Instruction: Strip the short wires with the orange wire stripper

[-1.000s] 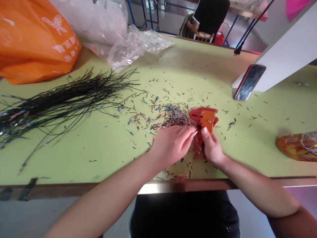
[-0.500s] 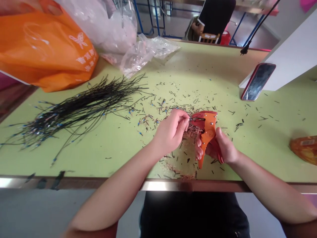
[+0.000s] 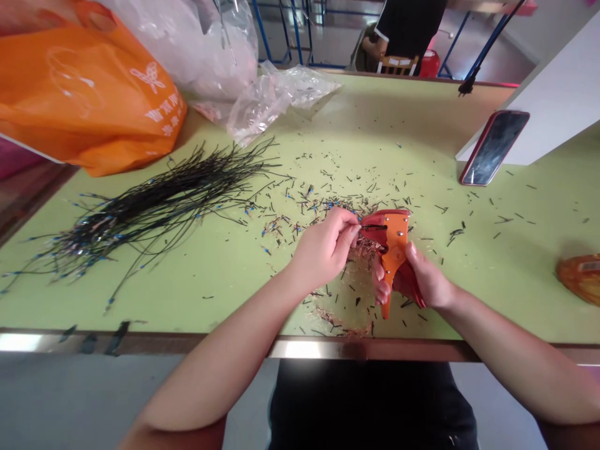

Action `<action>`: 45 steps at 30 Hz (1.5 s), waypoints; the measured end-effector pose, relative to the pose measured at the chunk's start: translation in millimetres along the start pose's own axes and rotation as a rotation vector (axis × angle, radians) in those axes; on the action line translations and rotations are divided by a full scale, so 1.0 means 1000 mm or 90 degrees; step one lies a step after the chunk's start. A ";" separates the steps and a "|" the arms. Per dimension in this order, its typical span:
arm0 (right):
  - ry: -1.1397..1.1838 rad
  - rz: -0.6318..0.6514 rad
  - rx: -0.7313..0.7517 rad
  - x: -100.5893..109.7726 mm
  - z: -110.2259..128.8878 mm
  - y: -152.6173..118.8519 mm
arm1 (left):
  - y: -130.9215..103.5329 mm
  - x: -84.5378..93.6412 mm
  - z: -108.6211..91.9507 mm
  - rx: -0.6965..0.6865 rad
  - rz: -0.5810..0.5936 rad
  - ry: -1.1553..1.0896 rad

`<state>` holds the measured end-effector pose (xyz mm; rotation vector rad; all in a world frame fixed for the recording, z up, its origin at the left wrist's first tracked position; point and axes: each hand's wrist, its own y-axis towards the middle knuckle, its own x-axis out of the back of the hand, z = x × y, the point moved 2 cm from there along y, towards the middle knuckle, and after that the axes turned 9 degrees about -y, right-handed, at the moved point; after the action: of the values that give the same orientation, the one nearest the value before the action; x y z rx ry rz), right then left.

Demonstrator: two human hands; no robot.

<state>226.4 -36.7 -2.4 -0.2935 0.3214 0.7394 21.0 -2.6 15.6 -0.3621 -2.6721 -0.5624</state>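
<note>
One counter bears one orange hand tool. At the tool: two hands, one left hand, one right hand, and one thin black wire. Around the tool: clippings, too many to count. Left of the tool: one bundle of wires, likewise uncountable, one orange bag and three dark strips. Right of the tool: one phone, one plug. Beyond the tool: one person, one chair.

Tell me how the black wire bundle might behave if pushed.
The black wire bundle would probably flex, since parts of it curve. It may come apart, as loose ends splay both ways. It seems unlikely to roll, lying spread on the green table.
</note>
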 end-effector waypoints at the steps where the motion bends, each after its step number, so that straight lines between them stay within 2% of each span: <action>1: -0.005 -0.004 0.002 -0.001 -0.001 0.000 | 0.000 0.000 0.000 0.007 0.001 0.009; 6: -0.012 -0.026 -0.008 -0.001 -0.003 -0.001 | 0.001 0.000 0.000 0.057 0.021 0.045; 13: -0.036 -0.052 -0.021 -0.001 -0.005 0.000 | 0.001 0.001 -0.002 0.053 0.028 0.031; 22: -0.057 -0.152 -0.001 -0.013 -0.013 0.005 | 0.000 0.002 0.003 0.028 -0.022 0.025; 25: -0.040 -0.164 0.031 -0.021 -0.014 0.003 | -0.001 0.004 0.002 -0.010 -0.048 -0.027; 28: 0.001 -0.144 0.049 -0.031 -0.012 0.000 | -0.003 0.006 0.001 -0.039 -0.083 -0.131; 30: -0.005 -0.156 0.096 -0.028 -0.003 -0.004 | 0.000 0.011 0.004 -0.033 -0.096 -0.189; 32: -0.033 -0.267 0.219 -0.007 0.016 -0.011 | 0.006 0.023 0.012 -0.009 -0.145 -0.238; 33: -0.048 -0.374 0.304 0.012 0.029 -0.017 | 0.011 0.031 0.018 0.005 -0.194 -0.267; 35: -0.064 -0.608 0.462 0.058 0.055 -0.032 | 0.020 0.049 0.032 0.007 -0.336 -0.347; 36: -0.102 -0.691 0.504 0.083 0.066 -0.038 | 0.024 0.056 0.039 0.013 -0.395 -0.369; 37: -0.158 -0.774 0.517 0.107 0.075 -0.043 | 0.027 0.059 0.045 0.032 -0.415 -0.369; 39: -0.337 -0.915 0.448 0.149 0.088 -0.048 | 0.030 0.056 0.054 0.073 -0.408 -0.323; 41: -0.581 -0.987 0.303 0.177 0.094 -0.046 | 0.028 0.043 0.056 0.108 -0.331 -0.256; 43: -0.822 -0.974 0.131 0.191 0.096 -0.037 | 0.023 0.029 0.054 0.115 -0.258 -0.193; 45: -0.998 -0.914 -0.024 0.198 0.096 -0.026 | 0.018 0.018 0.049 0.116 -0.211 -0.134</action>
<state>399.4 101.5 12.4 0.1215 -1.3098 -0.5851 -4.8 37.5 -12.6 0.0814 -2.9810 -0.3847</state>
